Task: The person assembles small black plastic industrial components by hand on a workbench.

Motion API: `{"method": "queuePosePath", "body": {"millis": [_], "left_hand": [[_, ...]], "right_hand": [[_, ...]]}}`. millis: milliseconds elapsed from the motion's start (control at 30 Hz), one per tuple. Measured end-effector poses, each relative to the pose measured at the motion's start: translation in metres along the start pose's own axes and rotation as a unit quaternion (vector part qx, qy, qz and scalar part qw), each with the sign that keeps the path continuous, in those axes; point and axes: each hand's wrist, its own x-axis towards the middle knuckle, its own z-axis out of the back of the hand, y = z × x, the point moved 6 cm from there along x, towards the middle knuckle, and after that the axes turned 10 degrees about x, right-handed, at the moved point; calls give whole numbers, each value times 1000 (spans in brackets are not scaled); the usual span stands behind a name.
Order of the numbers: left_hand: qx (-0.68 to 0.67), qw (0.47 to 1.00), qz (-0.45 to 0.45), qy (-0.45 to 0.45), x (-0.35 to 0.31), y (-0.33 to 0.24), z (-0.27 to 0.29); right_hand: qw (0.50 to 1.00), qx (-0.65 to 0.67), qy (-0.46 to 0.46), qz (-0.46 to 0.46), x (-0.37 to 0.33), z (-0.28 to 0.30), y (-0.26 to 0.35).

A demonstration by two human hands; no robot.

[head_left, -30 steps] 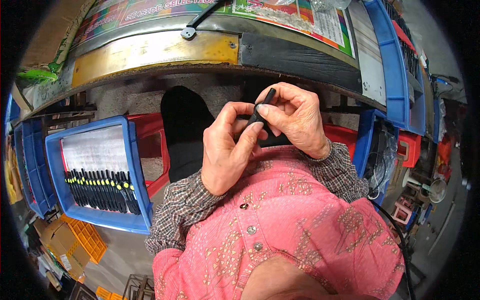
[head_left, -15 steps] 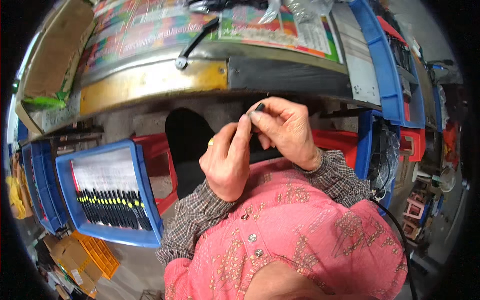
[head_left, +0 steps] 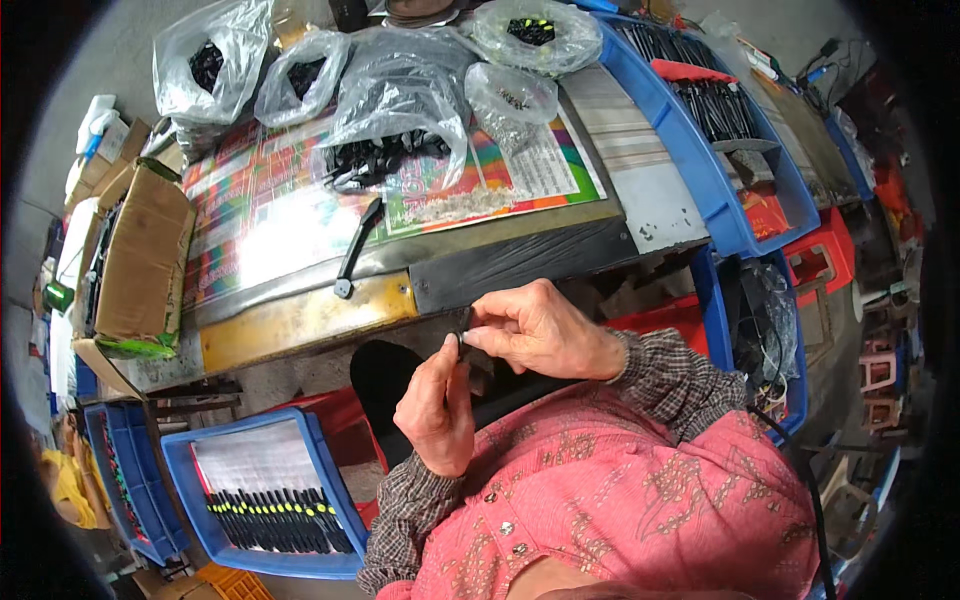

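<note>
My left hand [head_left: 437, 412] and my right hand [head_left: 548, 332] meet in front of the table's edge, both closed in a pinch. A small dark part [head_left: 462, 342] shows between their fingertips; most of it is covered, so its kind cannot be told. On the table just beyond lies a slim black lever-like piece [head_left: 360, 245] with a round metal-coloured end at the table's front edge. Farther back, an open clear bag [head_left: 452, 178] holds many black parts.
Several clear bags of small parts [head_left: 535, 30] stand along the back of the table. An open cardboard box [head_left: 150, 262] is at the left. A blue tray [head_left: 325, 450] of black pieces with yellow-green dots sits lower left; a long blue bin [head_left: 690, 165] lies right.
The view has tilted up, bringing the bags at the back of the table into sight. Both hands remain together, and the black part between the fingers is now more hidden.
</note>
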Motion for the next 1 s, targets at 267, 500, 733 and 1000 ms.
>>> {"method": "queuePosePath", "body": {"millis": [267,500,733,1000], "left_hand": [[-160,980,96,70,4,10,-4],[-267,948,147,95,13,10,-7],[-325,923,183,98,15,17,-6],[-325,919,198,100,16,22,-9]], "right_hand": [[919,-292,-183,193,49,122,74],[774,-497,-310,239,123,231,68],[719,-582,-318,208,182,260,51],[687,-647,-265,198,215,271,36]]}}
